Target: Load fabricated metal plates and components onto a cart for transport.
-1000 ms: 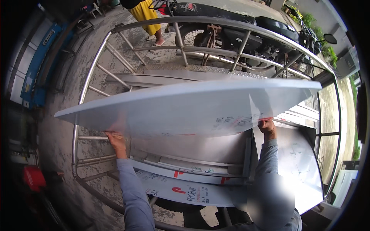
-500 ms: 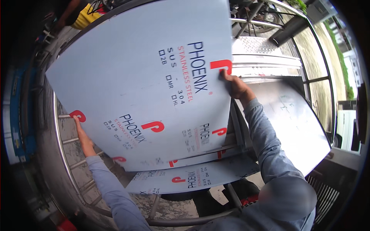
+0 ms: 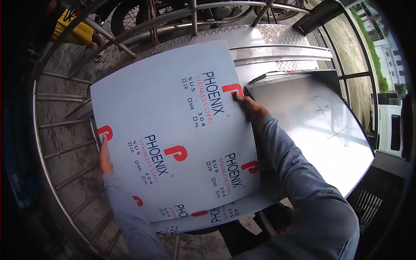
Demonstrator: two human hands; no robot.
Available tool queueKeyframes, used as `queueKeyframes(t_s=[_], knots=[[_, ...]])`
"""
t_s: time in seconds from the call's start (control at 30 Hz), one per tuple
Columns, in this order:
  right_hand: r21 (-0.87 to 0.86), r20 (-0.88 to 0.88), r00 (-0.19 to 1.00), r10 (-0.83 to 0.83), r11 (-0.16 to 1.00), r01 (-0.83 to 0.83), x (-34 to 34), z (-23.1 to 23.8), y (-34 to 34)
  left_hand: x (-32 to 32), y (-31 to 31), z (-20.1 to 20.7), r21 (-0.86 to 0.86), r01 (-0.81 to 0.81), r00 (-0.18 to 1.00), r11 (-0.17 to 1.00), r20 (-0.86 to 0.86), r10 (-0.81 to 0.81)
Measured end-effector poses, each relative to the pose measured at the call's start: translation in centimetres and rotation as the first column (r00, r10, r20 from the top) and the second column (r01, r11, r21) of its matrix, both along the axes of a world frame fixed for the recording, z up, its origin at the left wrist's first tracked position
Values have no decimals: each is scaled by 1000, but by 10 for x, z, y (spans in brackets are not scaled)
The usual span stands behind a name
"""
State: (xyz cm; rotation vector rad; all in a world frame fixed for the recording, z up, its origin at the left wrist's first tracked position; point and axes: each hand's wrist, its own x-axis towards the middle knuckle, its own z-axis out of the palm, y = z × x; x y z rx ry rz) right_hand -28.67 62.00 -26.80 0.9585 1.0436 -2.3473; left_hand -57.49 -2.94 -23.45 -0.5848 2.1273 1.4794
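Observation:
A large metal sheet (image 3: 143,99) covered in pale blue film with red and dark print lies between my hands. My left hand (image 3: 105,157) grips its left edge, thumb on the upper face and fingers hidden beneath. On the opposite edge my right hand (image 3: 255,108) holds on in the same way, its thumb over a red mark. Under the near edge shows another film-covered sheet (image 3: 255,206). To the right, a bare shiny metal sheet (image 3: 294,112) with hand-drawn lines lies beside my right forearm.
Tubular metal rails (image 3: 40,147) run along the left side and across the far side. Behind the far rail stand motorcycles (image 3: 216,13). Tread plate (image 3: 281,34) lies beyond the sheets. A person in yellow shorts (image 3: 76,28) is at the far left; a white vehicle (image 3: 390,125) stands right.
The film-covered sheet has come down and nearer in my hands and lies flatter over the sheet below. The far rail and motorcycles have come into fuller view.

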Motion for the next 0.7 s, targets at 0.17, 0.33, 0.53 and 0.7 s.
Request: queueKeyframes(t_s=[0.17,0.33,0.53,0.7], knots=[[115,13,997,-74,991,72,6,-31,9,-6,16,-12,-60,21,997,998,72,-16],[130,23,998,-66,990,62,-10,-27,-4,4,7,23,-115,-9,999,993,43,14],[376,-26,992,124,921,-105,-12,-41,-9,-14,13,13,-138,-2,991,990,129,20],[378,13,994,113,919,-109,0,-83,7,-11,10,-23,-161,3,996,987,86,11]])
